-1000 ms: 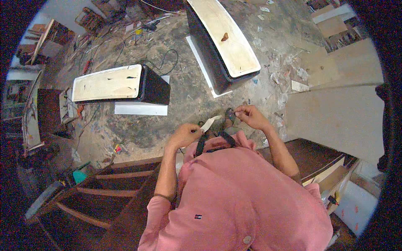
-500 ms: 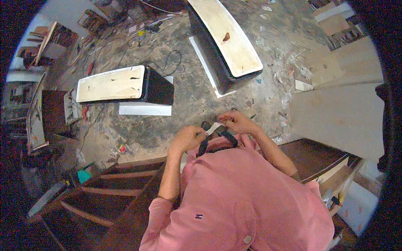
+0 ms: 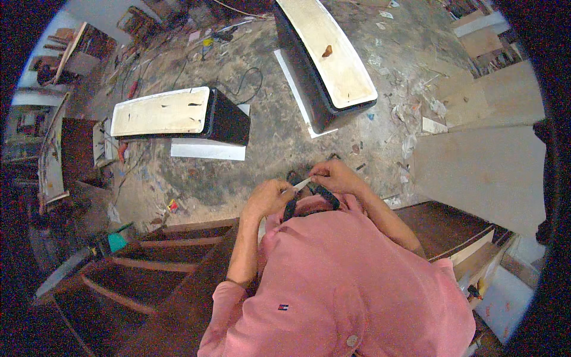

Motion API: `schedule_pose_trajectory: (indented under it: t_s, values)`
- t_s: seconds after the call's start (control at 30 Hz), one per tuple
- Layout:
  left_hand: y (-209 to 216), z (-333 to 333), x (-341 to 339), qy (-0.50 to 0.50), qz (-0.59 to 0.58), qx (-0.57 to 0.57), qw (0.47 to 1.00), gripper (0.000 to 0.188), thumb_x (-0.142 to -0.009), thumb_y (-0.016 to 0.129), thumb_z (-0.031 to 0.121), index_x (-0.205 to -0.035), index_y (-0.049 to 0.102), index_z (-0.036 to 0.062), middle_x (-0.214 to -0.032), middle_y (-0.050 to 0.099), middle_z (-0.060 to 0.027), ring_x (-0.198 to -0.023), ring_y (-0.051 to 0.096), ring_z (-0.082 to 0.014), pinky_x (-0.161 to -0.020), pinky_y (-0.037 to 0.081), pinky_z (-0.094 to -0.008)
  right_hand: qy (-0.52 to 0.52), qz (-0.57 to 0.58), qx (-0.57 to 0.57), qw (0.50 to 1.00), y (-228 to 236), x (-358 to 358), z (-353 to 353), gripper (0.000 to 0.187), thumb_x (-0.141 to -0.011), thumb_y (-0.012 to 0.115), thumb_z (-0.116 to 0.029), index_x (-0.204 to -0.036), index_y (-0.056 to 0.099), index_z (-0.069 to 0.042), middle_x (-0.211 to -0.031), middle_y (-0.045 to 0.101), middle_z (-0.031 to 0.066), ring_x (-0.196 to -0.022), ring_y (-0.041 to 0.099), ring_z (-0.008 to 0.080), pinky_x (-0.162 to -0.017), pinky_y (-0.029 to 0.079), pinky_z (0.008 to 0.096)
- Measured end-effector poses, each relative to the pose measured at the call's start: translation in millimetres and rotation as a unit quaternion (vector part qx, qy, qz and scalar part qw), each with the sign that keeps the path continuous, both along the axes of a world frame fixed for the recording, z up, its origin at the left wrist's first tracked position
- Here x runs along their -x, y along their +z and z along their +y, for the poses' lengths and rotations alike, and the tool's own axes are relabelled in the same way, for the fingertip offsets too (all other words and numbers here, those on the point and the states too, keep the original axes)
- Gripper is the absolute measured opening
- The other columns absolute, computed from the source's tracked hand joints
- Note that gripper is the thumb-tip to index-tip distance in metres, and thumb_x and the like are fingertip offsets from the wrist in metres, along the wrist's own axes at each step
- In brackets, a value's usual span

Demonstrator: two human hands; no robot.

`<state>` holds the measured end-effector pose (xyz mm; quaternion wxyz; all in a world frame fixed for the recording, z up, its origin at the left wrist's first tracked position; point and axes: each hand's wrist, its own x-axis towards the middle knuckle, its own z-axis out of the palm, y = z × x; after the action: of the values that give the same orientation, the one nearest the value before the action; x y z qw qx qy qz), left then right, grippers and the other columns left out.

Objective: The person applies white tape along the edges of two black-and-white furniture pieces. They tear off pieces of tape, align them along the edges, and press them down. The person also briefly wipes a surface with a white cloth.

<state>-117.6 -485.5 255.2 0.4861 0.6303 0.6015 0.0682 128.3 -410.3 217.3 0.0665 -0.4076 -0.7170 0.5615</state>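
Observation:
My left hand (image 3: 267, 198) and my right hand (image 3: 334, 176) are close together in front of my chest, just above my pink shirt. Between them they pinch a small pale strip (image 3: 302, 184), like a thin piece of wood or tape. The left fingers hold its near end and the right fingers close over its far end. A dark strap (image 3: 326, 197) hangs at my collar right under the hands. What lies beneath the right hand is hidden.
A dusty, littered concrete floor (image 3: 196, 178) lies below. Two dark boxes with pale wooden tops stand on it: one at left (image 3: 163, 112), one long one at top centre (image 3: 328, 50). Plywood sheets (image 3: 482, 172) lie at right. A dark wooden frame (image 3: 137, 268) stands at lower left.
Both hands have drawn in closer to my chest and nearer each other. The pale strip, earlier held mostly by the left hand, is now gripped by both.

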Motion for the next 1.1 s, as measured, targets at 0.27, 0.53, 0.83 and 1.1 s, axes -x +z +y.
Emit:
schedule_pose_trajectory:
  t_s: [0.27, 0.53, 0.83, 1.1]
  values:
    - [-0.2, -7.0, -14.7, -0.018, 0.062, -0.022, 0.998, 0.032, -0.093, 0.06, 0.038, -0.103, 0.073, 0.0107, -0.09, 0.071, -0.0197, -0.083, 0.068, -0.0412, -0.076, 0.053, -0.0491, 0.014, -0.058, -0.015, 0.998, -2.1, -29.0, 14.1, 0.026, -0.087, 0.068, -0.02, -0.109, 0.07, -0.007, -0.096, 0.073, 0.0146, -0.09, 0.07, 0.0286, -0.081, 0.054, 0.0404]
    - [-6.6, 13.2, -38.7, -0.005, 0.062, -0.023, 0.998, 0.033, -0.093, 0.059, 0.039, -0.101, 0.074, 0.0112, -0.091, 0.07, -0.0208, -0.085, 0.067, -0.0427, -0.077, 0.053, -0.0512, -0.029, 0.02, -0.019, 0.999, -15.0, -46.8, 22.4, 0.035, -0.089, 0.069, -0.02, -0.119, 0.066, -0.003, -0.112, 0.068, 0.0138, -0.097, 0.067, 0.0221, -0.087, 0.052, 0.0343]
    - [20.0, 52.6, -80.7, -0.003, 0.112, -0.045, 0.993, 0.035, -0.092, 0.058, 0.04, -0.096, 0.074, 0.0095, -0.087, 0.069, -0.0221, -0.084, 0.066, -0.0437, -0.077, 0.052, -0.0524, 0.077, 0.063, -0.067, 0.993, -35.9, -59.7, 71.6, 0.024, -0.085, 0.066, -0.021, -0.102, 0.071, -0.005, -0.094, 0.072, 0.0166, -0.085, 0.07, 0.0331, -0.079, 0.055, 0.042]
    - [6.6, 94.5, -146.0, 0.011, 0.133, -0.148, 0.98, 0.029, -0.091, 0.058, 0.031, -0.09, 0.073, 0.0059, -0.095, 0.069, -0.0205, -0.088, 0.066, -0.0407, -0.08, 0.052, -0.05, -0.156, 0.048, -0.01, 0.986, -56.0, -78.6, 92.9, 0.017, -0.084, 0.062, -0.013, -0.091, 0.071, 0.0, -0.084, 0.071, 0.0081, -0.076, 0.063, 0.0141, -0.07, 0.051, 0.0329]
